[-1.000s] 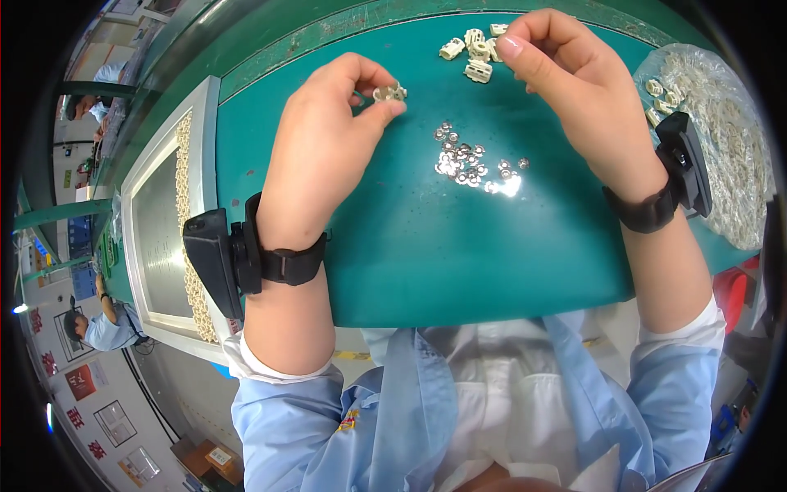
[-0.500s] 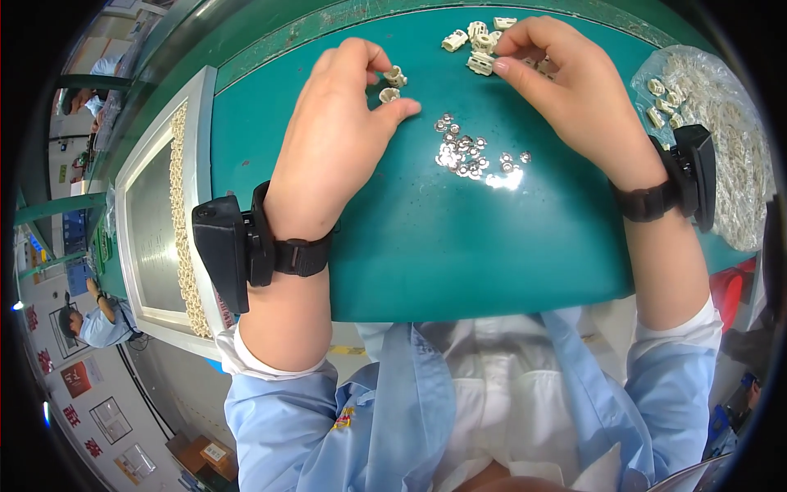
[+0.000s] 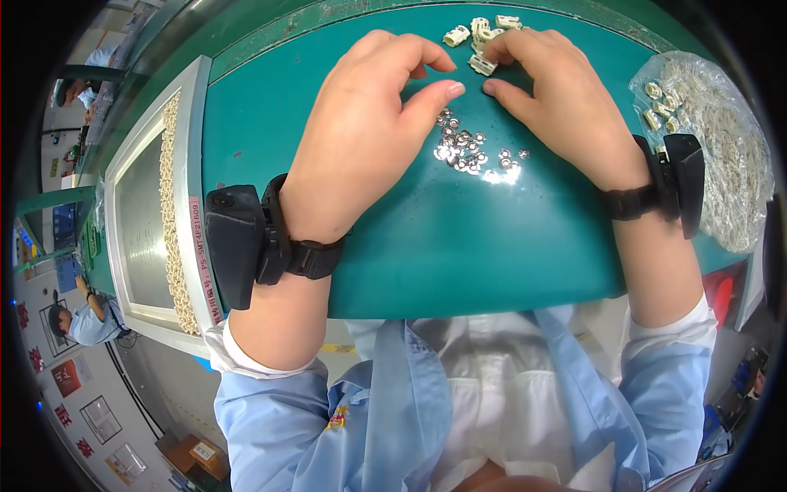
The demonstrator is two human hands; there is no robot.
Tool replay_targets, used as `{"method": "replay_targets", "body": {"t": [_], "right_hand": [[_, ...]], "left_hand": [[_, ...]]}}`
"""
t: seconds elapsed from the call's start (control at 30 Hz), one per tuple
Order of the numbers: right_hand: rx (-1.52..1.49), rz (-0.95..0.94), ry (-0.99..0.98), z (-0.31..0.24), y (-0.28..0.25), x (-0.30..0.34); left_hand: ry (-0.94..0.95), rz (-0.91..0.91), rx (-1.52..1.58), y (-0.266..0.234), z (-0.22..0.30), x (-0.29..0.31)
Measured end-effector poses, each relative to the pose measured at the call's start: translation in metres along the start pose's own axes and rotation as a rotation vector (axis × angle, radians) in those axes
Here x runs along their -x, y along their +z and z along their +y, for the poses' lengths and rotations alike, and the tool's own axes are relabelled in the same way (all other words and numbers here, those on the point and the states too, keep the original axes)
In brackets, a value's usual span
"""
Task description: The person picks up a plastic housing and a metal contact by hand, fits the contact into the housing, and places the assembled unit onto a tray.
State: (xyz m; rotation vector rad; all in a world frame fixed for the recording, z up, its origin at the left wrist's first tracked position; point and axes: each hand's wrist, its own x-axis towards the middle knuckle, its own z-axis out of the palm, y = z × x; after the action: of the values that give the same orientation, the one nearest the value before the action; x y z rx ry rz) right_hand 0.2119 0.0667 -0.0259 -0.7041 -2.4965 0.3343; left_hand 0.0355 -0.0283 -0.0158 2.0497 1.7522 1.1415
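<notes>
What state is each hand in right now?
Left hand: open, thumb and index finger apart, nothing visible between them.
Right hand: open, at a cream plastic part; whether touching, can't tell.

The left forearm [image 3: 287, 324] and right forearm [image 3: 662, 275] are spanning the worktop's [image 3: 479, 262] near edge. Toward its far edge, the left hand [image 3: 369, 115] is arching rightward, thumb and index tips standing apart; the right hand [image 3: 553, 98] is facing it, thumb and index similarly parted.
</notes>
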Motion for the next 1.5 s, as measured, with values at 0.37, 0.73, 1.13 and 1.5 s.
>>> {"method": "replay_targets", "body": {"t": [0.37,0.73,1.13,1.5], "right_hand": [[0.102,-0.039,0.009,-0.007,-0.002,-0.001],[-1.070,-0.013,0.272,-0.021,-0.005,0.002],[-1.287,-0.012,0.183,-0.011,-0.004,0.005],[-0.281,-0.283,-0.052,-0.013,-0.007,0.006]], "left_hand": [[0.013,-0.008,0.033,0.004,0.002,-0.001],[0.898,0.208,0.677,0.032,-0.028,-0.028],[0.977,0.131,1.137,0.051,-0.023,-0.038],[0.470,0.176,0.929,0.032,-0.027,-0.026]]}}
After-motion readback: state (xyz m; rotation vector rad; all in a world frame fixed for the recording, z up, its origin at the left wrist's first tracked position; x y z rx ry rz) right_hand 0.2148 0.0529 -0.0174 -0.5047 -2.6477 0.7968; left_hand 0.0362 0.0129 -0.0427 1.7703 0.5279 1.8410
